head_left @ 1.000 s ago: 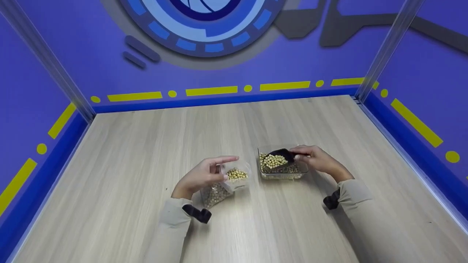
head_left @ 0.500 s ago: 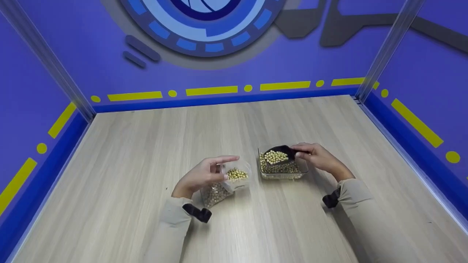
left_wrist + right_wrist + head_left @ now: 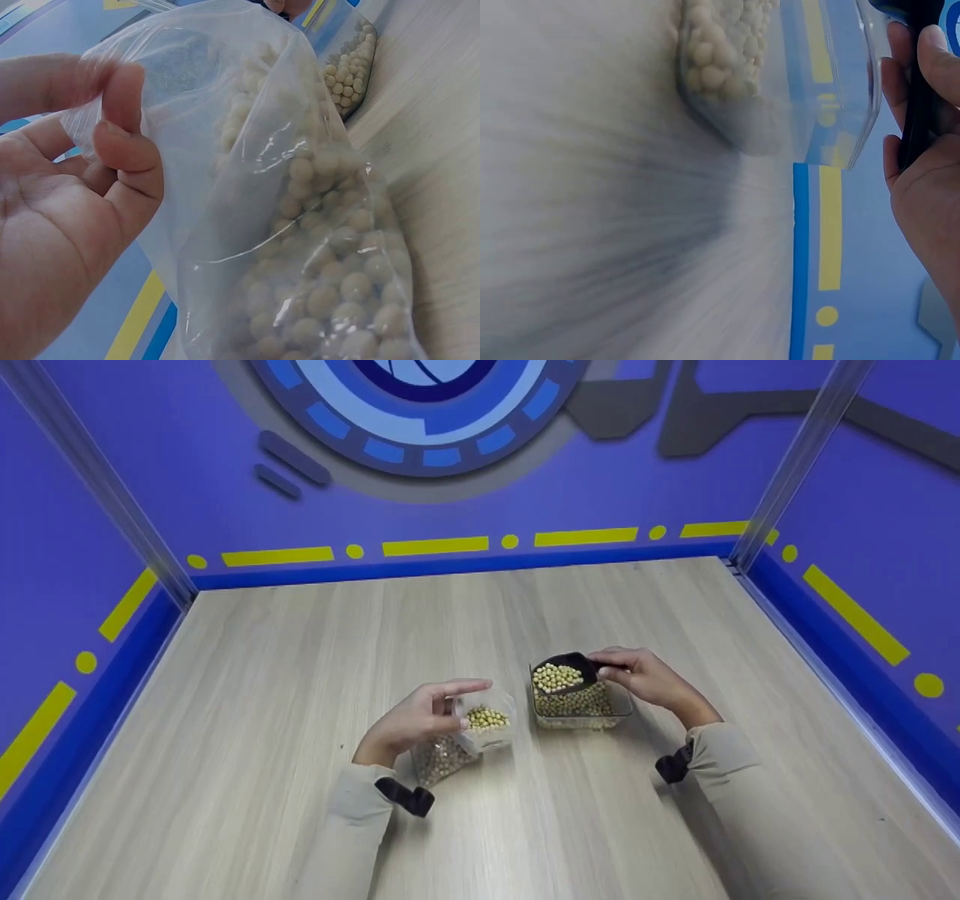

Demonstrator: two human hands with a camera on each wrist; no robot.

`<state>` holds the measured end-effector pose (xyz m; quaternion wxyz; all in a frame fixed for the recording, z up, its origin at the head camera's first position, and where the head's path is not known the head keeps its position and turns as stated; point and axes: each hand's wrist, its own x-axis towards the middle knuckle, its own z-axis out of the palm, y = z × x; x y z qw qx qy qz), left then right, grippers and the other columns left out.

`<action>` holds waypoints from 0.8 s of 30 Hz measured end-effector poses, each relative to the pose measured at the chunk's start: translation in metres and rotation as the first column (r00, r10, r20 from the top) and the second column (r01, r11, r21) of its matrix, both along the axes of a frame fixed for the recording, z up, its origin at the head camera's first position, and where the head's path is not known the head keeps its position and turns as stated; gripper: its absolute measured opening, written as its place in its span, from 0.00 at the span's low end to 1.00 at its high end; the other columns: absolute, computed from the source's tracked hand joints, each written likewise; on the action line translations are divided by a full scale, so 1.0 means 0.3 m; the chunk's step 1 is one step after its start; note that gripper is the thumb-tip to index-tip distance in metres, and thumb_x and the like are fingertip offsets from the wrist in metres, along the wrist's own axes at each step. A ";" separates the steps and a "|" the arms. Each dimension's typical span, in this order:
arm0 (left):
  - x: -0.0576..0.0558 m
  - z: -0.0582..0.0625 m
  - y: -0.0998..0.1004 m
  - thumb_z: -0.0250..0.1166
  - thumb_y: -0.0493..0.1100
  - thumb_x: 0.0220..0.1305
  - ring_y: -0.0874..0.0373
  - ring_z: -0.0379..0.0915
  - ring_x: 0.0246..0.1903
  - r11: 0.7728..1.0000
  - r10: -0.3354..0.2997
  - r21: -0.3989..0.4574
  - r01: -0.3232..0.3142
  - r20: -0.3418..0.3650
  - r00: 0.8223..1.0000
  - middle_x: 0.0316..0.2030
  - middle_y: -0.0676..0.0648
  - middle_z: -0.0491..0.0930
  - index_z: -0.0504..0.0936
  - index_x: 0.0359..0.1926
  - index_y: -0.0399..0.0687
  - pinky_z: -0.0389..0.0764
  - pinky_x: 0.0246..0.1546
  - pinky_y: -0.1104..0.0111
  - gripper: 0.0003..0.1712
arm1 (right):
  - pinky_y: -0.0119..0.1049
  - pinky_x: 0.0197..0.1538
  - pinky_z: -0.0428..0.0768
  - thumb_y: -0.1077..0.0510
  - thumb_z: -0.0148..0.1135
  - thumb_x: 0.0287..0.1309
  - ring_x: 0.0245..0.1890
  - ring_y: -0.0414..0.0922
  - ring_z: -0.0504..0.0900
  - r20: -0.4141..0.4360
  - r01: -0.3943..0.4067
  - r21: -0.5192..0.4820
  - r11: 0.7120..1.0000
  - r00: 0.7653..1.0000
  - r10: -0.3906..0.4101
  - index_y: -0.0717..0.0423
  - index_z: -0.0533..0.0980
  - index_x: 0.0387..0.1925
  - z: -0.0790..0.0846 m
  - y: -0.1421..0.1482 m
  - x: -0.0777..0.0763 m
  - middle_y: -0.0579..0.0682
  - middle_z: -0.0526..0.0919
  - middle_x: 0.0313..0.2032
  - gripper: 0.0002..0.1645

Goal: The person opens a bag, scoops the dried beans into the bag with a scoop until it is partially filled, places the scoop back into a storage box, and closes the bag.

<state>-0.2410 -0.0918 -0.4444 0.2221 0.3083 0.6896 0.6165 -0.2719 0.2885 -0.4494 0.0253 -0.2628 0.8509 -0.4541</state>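
My right hand (image 3: 641, 679) grips the handle of a black scoop (image 3: 576, 662), its bowl filled with pale yellow soybeans (image 3: 556, 678). Below the scoop stands a clear rectangular container (image 3: 581, 721) with more soybeans in it. The right wrist view shows the black handle (image 3: 919, 97) inside curled fingers, beside the container's clear wall (image 3: 832, 120). With thumb and fingers, my left hand (image 3: 412, 721) pinches the rim of a clear plastic bag (image 3: 442, 761) and spreads its mouth. Soybeans (image 3: 330, 300) fill the lower part of the bag, which rests on the table.
The wood-grain table (image 3: 300, 660) runs back to a blue-purple wall (image 3: 480, 517) with yellow marks. Similar panels rise at the left and right sides. The bag and the container stand side by side, a narrow strip of tabletop between them.
My right hand has raised the loaded scoop from the soybeans in the container and shifted it slightly left. The left hand and the bag have stayed in place.
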 end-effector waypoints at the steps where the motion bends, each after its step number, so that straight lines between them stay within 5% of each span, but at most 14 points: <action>1: 0.000 0.000 0.000 0.59 0.28 0.58 0.67 0.59 0.21 1.000 0.002 -0.002 -0.002 -0.001 1.000 0.30 0.53 0.70 0.68 0.67 0.40 0.66 0.22 0.77 0.34 | 0.20 0.52 0.73 0.61 0.56 0.65 0.52 0.32 0.75 -0.002 0.002 0.002 1.000 1.000 -0.002 0.66 0.77 0.55 0.000 -0.005 -0.001 0.64 0.80 0.53 0.19; 7: 0.003 0.000 0.001 0.60 0.29 0.58 0.68 0.61 0.23 1.000 0.005 -0.001 -0.005 -0.011 1.000 0.52 0.46 0.72 0.68 0.67 0.40 0.68 0.24 0.78 0.33 | 0.21 0.51 0.73 0.62 0.56 0.64 0.52 0.34 0.76 -0.037 -0.014 0.017 1.000 0.999 0.014 0.67 0.77 0.54 0.011 -0.035 0.000 0.65 0.80 0.52 0.19; 14: 0.001 -0.001 0.002 0.59 0.28 0.58 0.69 0.58 0.18 1.000 -0.006 0.010 0.006 -0.013 1.000 0.31 0.48 0.69 0.68 0.67 0.37 0.66 0.21 0.78 0.33 | 0.22 0.52 0.73 0.63 0.56 0.64 0.52 0.39 0.78 -0.078 -0.070 0.024 0.997 0.994 0.072 0.68 0.77 0.53 0.025 -0.068 -0.001 0.65 0.81 0.50 0.18; 24: -0.004 -0.003 0.001 0.60 0.28 0.58 0.68 0.60 0.20 1.000 -0.013 0.018 0.014 -0.018 1.000 0.27 0.51 0.68 0.67 0.66 0.34 0.67 0.22 0.78 0.33 | 0.23 0.51 0.74 0.63 0.58 0.62 0.52 0.39 0.78 -0.064 -0.110 0.025 0.994 0.992 0.111 0.67 0.77 0.54 0.032 -0.125 0.005 0.63 0.81 0.51 0.19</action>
